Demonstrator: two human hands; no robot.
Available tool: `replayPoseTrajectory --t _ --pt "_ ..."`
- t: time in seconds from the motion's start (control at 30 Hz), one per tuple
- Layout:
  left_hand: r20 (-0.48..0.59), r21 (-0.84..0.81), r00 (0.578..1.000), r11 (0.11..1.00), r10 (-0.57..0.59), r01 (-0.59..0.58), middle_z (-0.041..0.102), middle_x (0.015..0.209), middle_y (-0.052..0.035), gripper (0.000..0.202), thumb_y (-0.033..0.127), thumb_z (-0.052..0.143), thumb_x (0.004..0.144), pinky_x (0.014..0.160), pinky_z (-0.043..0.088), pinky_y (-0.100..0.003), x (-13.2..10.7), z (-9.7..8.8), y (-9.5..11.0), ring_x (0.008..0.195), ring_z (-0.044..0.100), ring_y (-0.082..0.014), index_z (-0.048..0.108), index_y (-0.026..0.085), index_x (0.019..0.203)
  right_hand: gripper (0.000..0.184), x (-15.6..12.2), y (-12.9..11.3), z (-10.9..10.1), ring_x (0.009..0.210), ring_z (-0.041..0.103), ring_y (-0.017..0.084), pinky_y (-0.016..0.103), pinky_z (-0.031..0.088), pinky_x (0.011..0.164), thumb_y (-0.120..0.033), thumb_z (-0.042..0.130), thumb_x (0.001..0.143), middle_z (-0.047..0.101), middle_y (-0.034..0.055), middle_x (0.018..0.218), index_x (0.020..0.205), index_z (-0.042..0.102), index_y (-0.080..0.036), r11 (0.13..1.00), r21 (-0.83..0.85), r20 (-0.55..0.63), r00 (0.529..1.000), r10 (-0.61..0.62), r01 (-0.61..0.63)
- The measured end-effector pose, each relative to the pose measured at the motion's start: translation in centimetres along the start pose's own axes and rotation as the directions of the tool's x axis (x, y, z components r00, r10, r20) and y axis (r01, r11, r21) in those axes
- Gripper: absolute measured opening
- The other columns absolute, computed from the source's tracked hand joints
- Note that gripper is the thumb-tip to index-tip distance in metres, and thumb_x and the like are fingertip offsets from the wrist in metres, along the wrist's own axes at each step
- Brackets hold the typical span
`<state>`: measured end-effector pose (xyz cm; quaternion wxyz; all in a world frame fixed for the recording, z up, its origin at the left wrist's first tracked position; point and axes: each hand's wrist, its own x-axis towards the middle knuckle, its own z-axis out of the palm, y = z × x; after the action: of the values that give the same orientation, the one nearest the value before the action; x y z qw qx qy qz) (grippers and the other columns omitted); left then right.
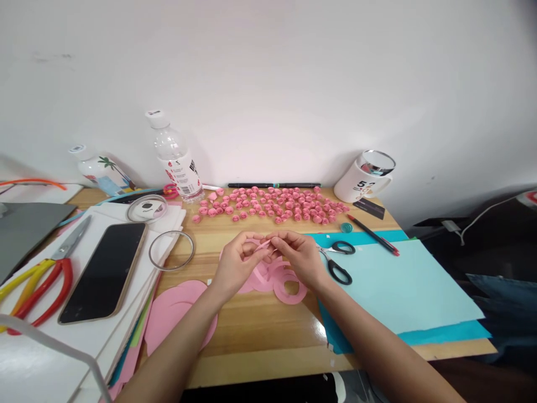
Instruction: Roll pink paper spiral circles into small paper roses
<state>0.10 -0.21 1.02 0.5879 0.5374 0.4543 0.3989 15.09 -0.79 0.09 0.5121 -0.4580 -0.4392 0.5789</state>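
Note:
My left hand (241, 257) and my right hand (297, 251) meet over the middle of the wooden table, fingertips pinched together. Between them is a narrow pink paper strip (263, 245), partly hidden by the fingers. Below my hands lie pink paper spirals (289, 300), cut into curling bands. Beyond them spread many small rolled pink paper roses (251, 204). Flat pink paper circles (172, 308) lie beside my left forearm. Black-handled scissors (339, 271) rest just right of my right hand, their blades partly covered by it.
At left, a phone (104, 274), red-and-yellow scissors (59, 274) and a tape roll (146, 208) lie on stacked paper. A clear ring (171, 250) overhangs its edge. A water bottle (178, 162) and a white mug (358, 179) stand behind. Light-blue paper (406, 291) and a pen (373, 235) are right.

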Motion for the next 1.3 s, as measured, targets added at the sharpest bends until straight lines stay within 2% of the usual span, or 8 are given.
replayPoseTrajectory --t 0.17,0.4,0.57,0.67,0.83,1.1,1.3 --pt "-0.048 -0.085 0.999 0.996 0.011 -0.015 0.068 0.061 -0.0018 0.018 0.028 0.065 0.074 0.064 0.051 -0.029 0.1 -0.4 0.2 0.057 0.066 -0.0164 0.060 0.014 0.083 0.020 0.2 0.5 -0.3 0.057 0.063 0.013 0.027 0.053 0.059 -0.036 0.073 0.068 0.069 0.0015 0.063 0.075 0.071 -0.018 0.998 0.056 -0.010 0.999 0.041 -0.040" --pt "-0.021 -0.082 0.999 0.996 0.040 -0.042 0.066 0.059 -0.0011 0.015 0.028 0.063 0.076 0.056 0.051 -0.026 -0.2 -0.3 0.3 0.050 0.062 -0.0133 0.062 0.013 0.074 0.016 0.1 0.6 0.0 0.054 0.060 0.011 0.025 0.050 0.057 -0.031 0.075 0.065 0.068 0.0015 0.060 0.066 0.068 -0.017 0.994 0.099 -0.039 0.998 0.050 -0.046" --pt "0.016 -0.067 0.999 0.997 0.035 -0.034 0.063 0.057 -0.0003 0.015 0.027 0.063 0.077 0.052 0.050 -0.025 -0.3 -0.1 0.6 0.048 0.059 -0.0114 0.061 0.013 0.072 0.014 0.1 1.1 -0.1 0.059 0.062 0.012 0.027 0.051 0.060 -0.026 0.076 0.062 0.071 0.0040 0.082 0.061 0.066 -0.017 0.994 0.107 -0.052 0.998 0.037 -0.032" --pt "0.024 -0.043 1.000 0.999 0.017 -0.016 0.061 0.056 0.0006 0.015 0.027 0.062 0.077 0.048 0.047 -0.023 -0.3 -0.2 0.5 0.044 0.057 -0.0101 0.060 0.013 0.072 0.014 0.1 1.1 -0.1 0.064 0.064 0.014 0.028 0.053 0.064 -0.025 0.078 0.061 0.071 0.0049 0.083 0.066 0.068 -0.017 0.992 0.118 -0.051 0.998 0.047 -0.041" --pt "0.025 -0.045 1.000 0.999 0.001 0.000 0.061 0.055 0.0001 0.017 0.029 0.062 0.077 0.045 0.046 -0.023 -0.2 -0.3 0.3 0.043 0.056 -0.0107 0.060 0.013 0.073 0.024 0.2 0.7 0.0 0.069 0.067 0.016 0.029 0.055 0.066 -0.025 0.079 0.059 0.073 0.0047 0.079 0.079 0.068 -0.018 0.981 0.173 -0.055 0.994 0.097 -0.086" --pt "-0.045 -0.080 0.999 0.997 -0.007 0.003 0.061 0.053 0.0013 0.016 0.029 0.063 0.075 0.046 0.045 -0.022 0.0 -0.5 -0.1 0.041 0.055 -0.0102 0.061 0.014 0.077 0.029 0.2 0.6 -0.1 0.067 0.069 0.017 0.031 0.056 0.069 -0.029 0.077 0.062 0.074 0.0060 0.081 0.086 0.068 -0.018 0.979 0.182 -0.033 0.995 0.095 -0.087" --pt "-0.008 -0.057 1.000 0.998 0.005 -0.005 0.063 0.057 0.0000 0.016 0.029 0.061 0.077 0.048 0.046 -0.023 0.0 -0.6 -0.2 0.045 0.055 -0.0101 0.061 0.014 0.078 0.037 0.2 0.5 -0.2 0.067 0.069 0.017 0.030 0.054 0.067 -0.026 0.081 0.056 0.074 0.0047 0.076 0.089 0.068 -0.017 0.974 0.182 -0.071 0.986 0.152 -0.137"
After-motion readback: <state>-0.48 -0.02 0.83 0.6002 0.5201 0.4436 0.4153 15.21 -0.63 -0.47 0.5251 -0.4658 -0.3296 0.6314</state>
